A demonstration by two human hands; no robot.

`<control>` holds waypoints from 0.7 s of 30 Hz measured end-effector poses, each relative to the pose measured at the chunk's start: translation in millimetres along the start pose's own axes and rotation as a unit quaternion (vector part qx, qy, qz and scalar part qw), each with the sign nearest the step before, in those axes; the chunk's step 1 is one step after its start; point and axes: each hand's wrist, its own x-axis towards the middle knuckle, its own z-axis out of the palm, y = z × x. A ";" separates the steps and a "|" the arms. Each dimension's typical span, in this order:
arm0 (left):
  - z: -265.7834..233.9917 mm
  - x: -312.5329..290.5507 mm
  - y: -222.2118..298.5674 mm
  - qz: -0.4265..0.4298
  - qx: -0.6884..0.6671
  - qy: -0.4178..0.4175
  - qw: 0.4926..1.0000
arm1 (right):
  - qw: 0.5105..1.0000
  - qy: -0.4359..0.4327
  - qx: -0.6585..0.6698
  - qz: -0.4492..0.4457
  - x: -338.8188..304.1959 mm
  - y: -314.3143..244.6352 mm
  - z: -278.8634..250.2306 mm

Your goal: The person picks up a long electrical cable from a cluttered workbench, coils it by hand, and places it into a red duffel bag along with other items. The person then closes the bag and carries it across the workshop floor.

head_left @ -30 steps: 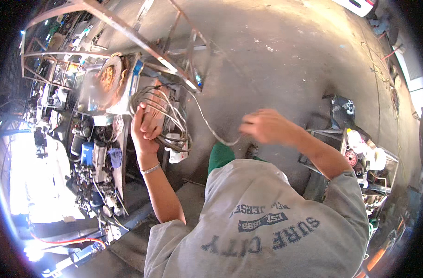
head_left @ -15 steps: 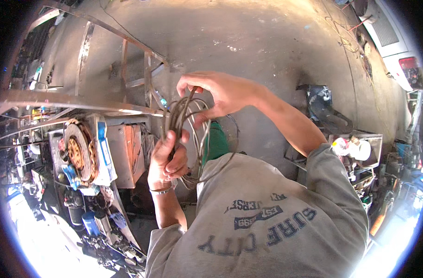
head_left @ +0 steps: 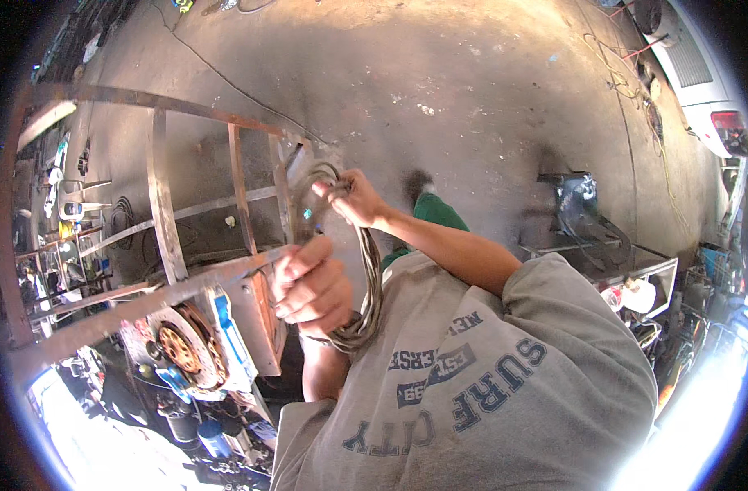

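Observation:
A coil of grey-brown cable (head_left: 371,278) hangs in a long loop in front of my shirt. My right hand (head_left: 353,199) pinches its upper end. The lower end of the loop passes by my left wrist, partly hidden behind it. My left hand (head_left: 312,282) is closed with curled fingers, slightly smeared by motion. It is beside the corner of a rusty metal frame (head_left: 165,196); whether it touches the frame or grips a strand of cable cannot be made out.
Left of me, a brown-hubbed round disc part (head_left: 181,348) rests by an orange-sided box (head_left: 262,315). A dark machine part (head_left: 577,200) stands on a metal stand (head_left: 656,286) at right. A thin cable (head_left: 226,82) crosses the floor; a white vehicle (head_left: 701,90) is far right.
My right hand has come down and in, now on the coil's top. My left hand has shifted away from the bundle it held, and the coil hangs lower. The view has shifted.

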 end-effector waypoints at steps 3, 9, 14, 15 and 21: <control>23.6 16.0 41.2 0.162 0.375 0.225 0.885 | 0.991 0.093 -0.031 -0.093 58.4 -46.2 -12.7; 25.8 118.8 114.5 0.003 0.196 0.076 0.978 | 0.973 0.098 -0.204 -0.037 176.7 -98.9 -50.5; 60.0 231.5 171.7 0.210 0.182 0.072 0.958 | 0.987 0.030 -0.154 0.016 274.3 -133.4 -93.0; 68.3 247.4 183.1 0.254 0.198 0.093 0.942 | 0.991 0.018 -0.132 0.034 291.5 -144.1 -101.9; 98.9 301.6 243.0 0.290 0.336 0.256 0.859 | 0.976 -0.184 -0.071 -0.093 412.5 -178.8 -145.2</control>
